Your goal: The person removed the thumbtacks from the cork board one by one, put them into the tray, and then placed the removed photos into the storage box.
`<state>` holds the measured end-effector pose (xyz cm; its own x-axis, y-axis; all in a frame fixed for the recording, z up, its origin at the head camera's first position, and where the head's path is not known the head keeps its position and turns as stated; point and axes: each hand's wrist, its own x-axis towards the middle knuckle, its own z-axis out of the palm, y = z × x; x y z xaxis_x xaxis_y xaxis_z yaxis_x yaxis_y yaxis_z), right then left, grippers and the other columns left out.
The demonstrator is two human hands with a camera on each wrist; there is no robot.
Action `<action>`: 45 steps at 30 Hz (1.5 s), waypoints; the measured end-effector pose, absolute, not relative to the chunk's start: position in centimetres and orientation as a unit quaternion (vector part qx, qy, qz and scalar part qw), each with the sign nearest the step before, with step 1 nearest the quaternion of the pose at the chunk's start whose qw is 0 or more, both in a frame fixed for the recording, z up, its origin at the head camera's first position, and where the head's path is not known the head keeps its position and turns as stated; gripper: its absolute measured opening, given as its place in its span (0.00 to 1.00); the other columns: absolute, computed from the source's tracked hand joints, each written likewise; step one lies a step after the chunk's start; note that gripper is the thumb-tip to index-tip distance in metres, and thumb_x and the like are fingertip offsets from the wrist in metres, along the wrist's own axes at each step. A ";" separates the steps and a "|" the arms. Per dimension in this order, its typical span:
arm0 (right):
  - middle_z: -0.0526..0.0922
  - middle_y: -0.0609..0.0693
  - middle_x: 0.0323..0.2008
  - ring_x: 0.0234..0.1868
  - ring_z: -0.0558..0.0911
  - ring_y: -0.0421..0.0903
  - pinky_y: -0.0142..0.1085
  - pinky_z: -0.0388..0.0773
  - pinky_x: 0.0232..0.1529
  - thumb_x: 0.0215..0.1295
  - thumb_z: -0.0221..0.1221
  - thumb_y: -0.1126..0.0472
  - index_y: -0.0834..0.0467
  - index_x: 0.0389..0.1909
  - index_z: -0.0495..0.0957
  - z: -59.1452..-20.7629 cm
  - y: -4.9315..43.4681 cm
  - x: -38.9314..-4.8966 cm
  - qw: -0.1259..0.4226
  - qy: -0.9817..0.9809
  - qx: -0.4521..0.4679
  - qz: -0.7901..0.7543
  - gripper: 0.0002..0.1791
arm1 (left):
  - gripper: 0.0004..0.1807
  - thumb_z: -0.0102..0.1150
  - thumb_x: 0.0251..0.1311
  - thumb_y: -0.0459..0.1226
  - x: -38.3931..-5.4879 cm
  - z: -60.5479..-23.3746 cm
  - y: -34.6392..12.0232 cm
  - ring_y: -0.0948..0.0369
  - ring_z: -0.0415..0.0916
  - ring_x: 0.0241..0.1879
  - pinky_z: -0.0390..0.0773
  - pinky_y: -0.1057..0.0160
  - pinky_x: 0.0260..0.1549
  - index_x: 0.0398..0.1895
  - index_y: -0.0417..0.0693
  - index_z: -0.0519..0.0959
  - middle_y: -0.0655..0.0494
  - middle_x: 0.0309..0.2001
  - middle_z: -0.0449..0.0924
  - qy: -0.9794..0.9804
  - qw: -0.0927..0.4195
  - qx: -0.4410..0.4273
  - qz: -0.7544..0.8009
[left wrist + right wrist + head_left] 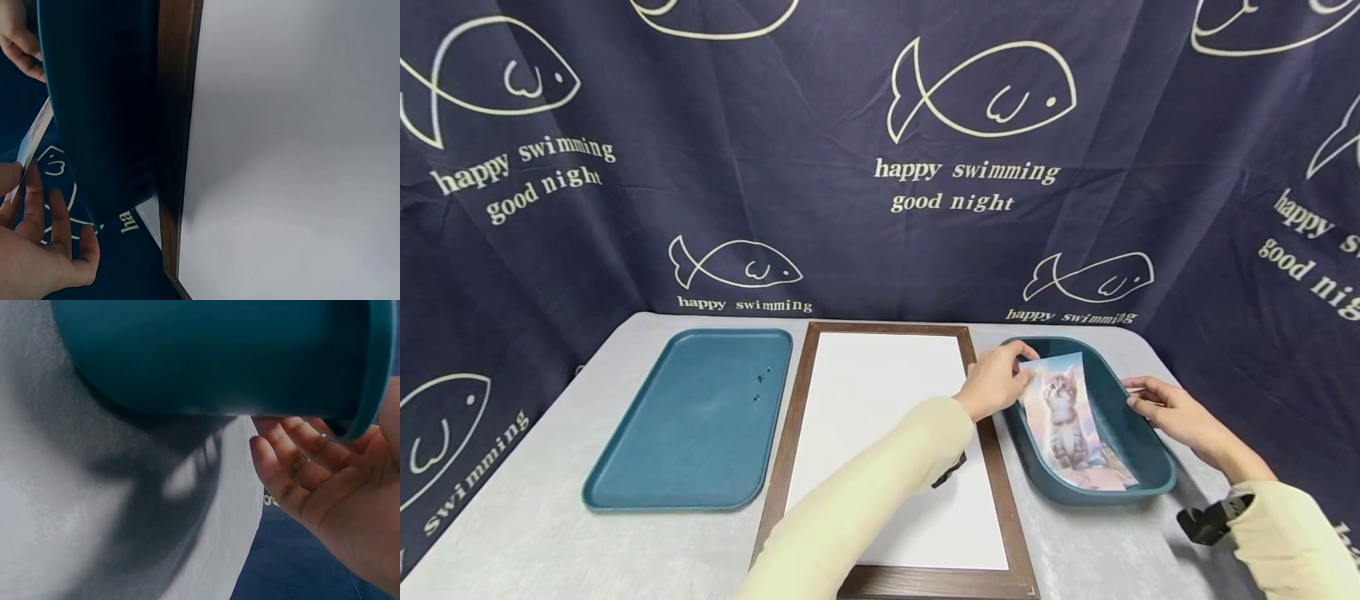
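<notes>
My left hand point(997, 377) pinches the upper left corner of a kitten picture point(1063, 408) between thumb and fingers. In the left wrist view the picture point(36, 132) appears nearly edge-on. Its lower part lies inside a deep teal basin point(1138, 442), at the right of the table. Beneath the kitten picture, a bit of another printed sheet point(1122, 468) shows; the rest of that sheet is hidden. My right hand point(1183, 417) grips the basin's right rim. The right wrist view shows its fingers point(281, 462) below the rim, against the outer wall.
A white board with a brown wooden frame point(801, 412) lies mid-table, close to the basin's left side. Further left is a shallow teal tray point(688, 425) with a few small dark marks. A dark blue fish-print cloth point(850, 208) hangs behind the grey table point(542, 517).
</notes>
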<state>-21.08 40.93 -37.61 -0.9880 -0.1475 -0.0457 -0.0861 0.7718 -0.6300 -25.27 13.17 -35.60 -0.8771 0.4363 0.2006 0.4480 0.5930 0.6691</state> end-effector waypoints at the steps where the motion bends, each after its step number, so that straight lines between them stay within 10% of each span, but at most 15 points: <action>1: 0.75 0.63 0.44 0.33 0.70 0.23 0.29 0.72 0.31 0.69 0.45 0.60 0.73 0.56 0.61 -37.6 40.9 -21.1 0.046 0.940 -0.063 -0.331 0.23 | 0.12 0.52 0.62 0.42 -25.2 -35.7 13.2 0.68 0.67 0.26 0.62 0.66 0.33 0.49 0.59 0.75 0.66 0.27 0.73 -0.893 0.003 -0.248 -0.375; 9: 0.75 0.63 0.44 0.33 0.70 0.24 0.29 0.71 0.31 0.69 0.44 0.60 0.73 0.57 0.61 -37.6 40.9 -21.0 0.045 0.941 -0.063 -0.331 0.23 | 0.16 0.52 0.62 0.42 -24.9 -36.1 13.1 0.70 0.69 0.28 0.58 0.68 0.33 0.54 0.58 0.73 0.67 0.27 0.76 -0.897 -0.027 -0.273 -0.346; 22: 0.76 0.64 0.43 0.33 0.70 0.24 0.29 0.71 0.31 0.68 0.46 0.62 0.73 0.56 0.62 -37.7 40.8 -20.8 0.029 0.944 -0.070 -0.322 0.22 | 0.24 0.54 0.61 0.46 -25.0 -35.8 12.8 0.66 0.70 0.55 0.63 0.63 0.44 0.61 0.58 0.67 0.64 0.58 0.72 -0.897 -0.050 -0.312 -0.310; 45: 0.75 0.62 0.42 0.32 0.70 0.26 0.28 0.70 0.30 0.69 0.45 0.63 0.74 0.56 0.62 -37.6 40.7 -20.8 0.031 0.946 -0.075 -0.313 0.21 | 0.26 0.52 0.62 0.43 -25.3 -35.3 11.3 0.63 0.64 0.62 0.62 0.59 0.59 0.64 0.54 0.63 0.59 0.62 0.68 -0.875 -0.072 -0.360 -0.316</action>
